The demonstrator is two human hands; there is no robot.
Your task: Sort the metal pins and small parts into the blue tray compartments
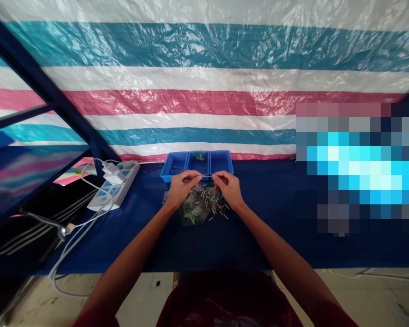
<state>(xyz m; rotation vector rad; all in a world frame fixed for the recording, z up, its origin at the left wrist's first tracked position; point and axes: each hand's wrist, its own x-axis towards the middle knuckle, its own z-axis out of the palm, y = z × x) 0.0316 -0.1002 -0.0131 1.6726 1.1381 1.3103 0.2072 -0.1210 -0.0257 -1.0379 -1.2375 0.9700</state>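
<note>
My left hand and my right hand meet over the table, thumbs and fingertips pinched. Between them they hold a thin, shiny metal pin-like piece, lying level; its exact kind is too small to tell. Under the hands is a heap of similar metal pins, partly on a clear plastic bag with small greenish pieces. Just behind stands a blue three-compartment tray. A few pins lie in its left compartment, and small green pieces are in the middle one.
A white power strip with a plugged-in adapter and loose cables lies on the left of the dark blue table. A striped plastic sheet hangs behind. The right side is pixelated.
</note>
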